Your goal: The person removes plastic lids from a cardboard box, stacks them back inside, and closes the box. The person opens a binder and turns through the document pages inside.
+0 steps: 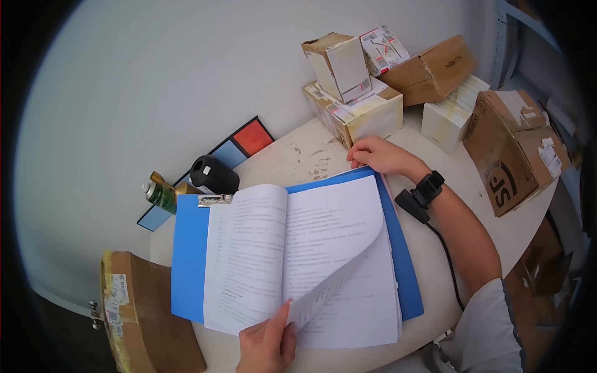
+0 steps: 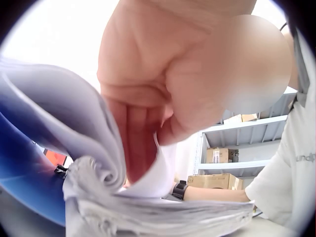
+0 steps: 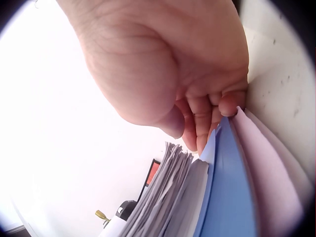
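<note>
A blue clipboard folder point(image 1: 189, 261) lies open on the table, bearing a thick stack of printed sheets point(image 1: 336, 205) under a metal clip point(image 1: 214, 199). Several sheets are folded over to the left in a roll. At the lower edge my left hand point(image 1: 266, 343) pinches a lifted page point(image 1: 329, 289) between thumb and fingers; the left wrist view shows this page point(image 2: 160, 173) by the fingers of the hand point(image 2: 143, 84). My right hand point(image 1: 382, 155) rests at the folder's top right corner, fingers loosely bent. In the right wrist view its fingertips touch the blue folder's edge point(image 3: 229, 173), beside pink sheets point(image 3: 266, 173).
Cardboard boxes point(image 1: 367, 115) are stacked at the back right, with a large brown box point(image 1: 507, 149) at the right edge. A black cylinder point(image 1: 214, 175), a green spray can point(image 1: 160, 198) and a framed panel point(image 1: 250, 137) stand behind the folder. Another box point(image 1: 152, 311) is lower left.
</note>
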A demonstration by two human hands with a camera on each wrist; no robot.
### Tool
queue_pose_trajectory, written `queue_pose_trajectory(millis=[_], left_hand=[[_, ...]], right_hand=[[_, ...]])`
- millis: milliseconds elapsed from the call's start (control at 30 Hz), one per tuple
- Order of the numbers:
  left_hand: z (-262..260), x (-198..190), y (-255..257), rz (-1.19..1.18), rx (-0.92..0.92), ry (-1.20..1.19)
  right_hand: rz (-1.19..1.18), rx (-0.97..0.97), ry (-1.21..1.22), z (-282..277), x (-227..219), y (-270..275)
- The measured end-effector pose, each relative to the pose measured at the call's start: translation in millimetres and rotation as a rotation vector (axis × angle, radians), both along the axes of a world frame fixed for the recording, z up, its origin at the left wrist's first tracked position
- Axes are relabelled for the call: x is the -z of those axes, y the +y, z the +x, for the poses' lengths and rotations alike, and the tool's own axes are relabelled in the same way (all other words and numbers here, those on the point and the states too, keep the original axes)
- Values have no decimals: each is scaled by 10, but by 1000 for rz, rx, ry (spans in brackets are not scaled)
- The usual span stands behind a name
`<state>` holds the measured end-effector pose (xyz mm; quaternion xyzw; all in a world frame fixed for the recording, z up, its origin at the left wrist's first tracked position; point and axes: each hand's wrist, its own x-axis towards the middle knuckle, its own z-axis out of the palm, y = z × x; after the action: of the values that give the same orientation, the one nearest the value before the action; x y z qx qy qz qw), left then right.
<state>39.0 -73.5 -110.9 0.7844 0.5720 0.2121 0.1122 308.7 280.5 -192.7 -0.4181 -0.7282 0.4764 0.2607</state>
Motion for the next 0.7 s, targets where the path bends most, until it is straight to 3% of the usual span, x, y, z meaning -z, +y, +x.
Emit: queue_pose_trajectory(millis=[100,167,200,267,333,367,400,467,567,700], left_hand=[[-91,180,-15,311,-584,-244],[-388,111,-46,368,-900,-225],[-410,126,-68,369,-883,-217],[-318,110,-123,802,-668,-175],[-105,188,-276,808,-482,-185],[35,107,-214,695,-161,-231],[122,-121,-228,237,14,-149],[339,-272,128,-34,185,97],[357,-112,155,-167,35,245],[249,-99,126,-154,105,208]], right_hand=[[14,-12,52,5,78,20],[34,-3,30,-4,62,13],[56,-1,8,1,51,1],[50,23,15,19,26,-24],[41,-3,-2,-54,50,-19],[59,3,-38,-56,69,0],[83,14,-72,-66,69,34],[96,15,-63,-90,45,4],[124,49,-19,-47,49,-16],[93,59,-57,-65,78,-39]])
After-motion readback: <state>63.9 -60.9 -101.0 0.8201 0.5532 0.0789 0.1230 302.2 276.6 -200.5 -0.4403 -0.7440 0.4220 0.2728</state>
